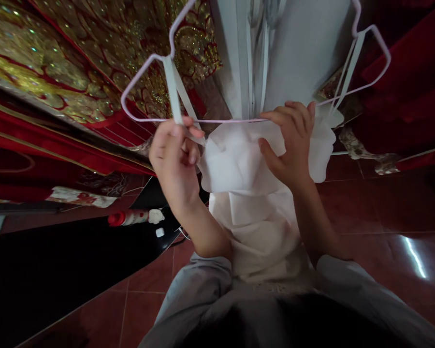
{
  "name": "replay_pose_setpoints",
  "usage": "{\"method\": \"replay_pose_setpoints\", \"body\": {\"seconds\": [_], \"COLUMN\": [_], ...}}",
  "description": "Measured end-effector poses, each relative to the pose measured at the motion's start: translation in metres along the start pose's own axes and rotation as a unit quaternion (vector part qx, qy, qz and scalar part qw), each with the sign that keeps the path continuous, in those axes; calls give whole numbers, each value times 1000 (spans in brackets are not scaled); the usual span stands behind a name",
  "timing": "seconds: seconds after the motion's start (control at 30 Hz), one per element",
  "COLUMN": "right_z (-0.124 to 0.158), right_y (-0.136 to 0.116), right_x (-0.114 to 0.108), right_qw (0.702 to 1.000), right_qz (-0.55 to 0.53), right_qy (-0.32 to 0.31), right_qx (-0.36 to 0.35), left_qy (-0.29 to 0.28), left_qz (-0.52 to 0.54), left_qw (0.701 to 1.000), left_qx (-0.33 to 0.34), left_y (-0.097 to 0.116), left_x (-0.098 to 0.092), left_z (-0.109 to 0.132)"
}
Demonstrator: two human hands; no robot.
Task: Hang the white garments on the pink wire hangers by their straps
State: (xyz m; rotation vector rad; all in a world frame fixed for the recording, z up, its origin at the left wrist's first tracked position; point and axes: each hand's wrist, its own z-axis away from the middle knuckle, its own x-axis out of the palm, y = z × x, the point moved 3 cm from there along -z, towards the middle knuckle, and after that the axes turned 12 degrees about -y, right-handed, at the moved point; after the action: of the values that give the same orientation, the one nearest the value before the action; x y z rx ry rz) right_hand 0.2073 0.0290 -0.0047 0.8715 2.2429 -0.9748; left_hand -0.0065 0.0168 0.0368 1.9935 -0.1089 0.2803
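A white garment with thin straps hangs in front of me on a pale purple hanger. My left hand is closed, pinching the left white strap just below the hanger's lower bar. At the garment's upper edge, my right hand lies with its fingertips by the bar and its thumb held apart over the white cloth. The right strap loops over the hanger's other end, clear of my hands. Below, the cloth falls in folds toward my body.
Red and gold sequined clothing hangs at the left, and dark red clothing at the right. A pale grey garment hangs behind. On a black table lie a red-capped bottle and a small white case. Red tiles cover the floor.
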Motion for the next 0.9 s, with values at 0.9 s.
{"method": "replay_pose_setpoints", "body": {"seconds": [0.9], "right_z": [1], "right_y": [-3], "right_x": [-3], "right_qw": [997], "right_qz": [41], "right_qy": [-31], "right_qx": [50], "left_qy": [51], "left_qz": [86], "left_qw": [995], "left_qx": [-5], "left_y": [-43], "left_x": [16], "left_z": [-4]}}
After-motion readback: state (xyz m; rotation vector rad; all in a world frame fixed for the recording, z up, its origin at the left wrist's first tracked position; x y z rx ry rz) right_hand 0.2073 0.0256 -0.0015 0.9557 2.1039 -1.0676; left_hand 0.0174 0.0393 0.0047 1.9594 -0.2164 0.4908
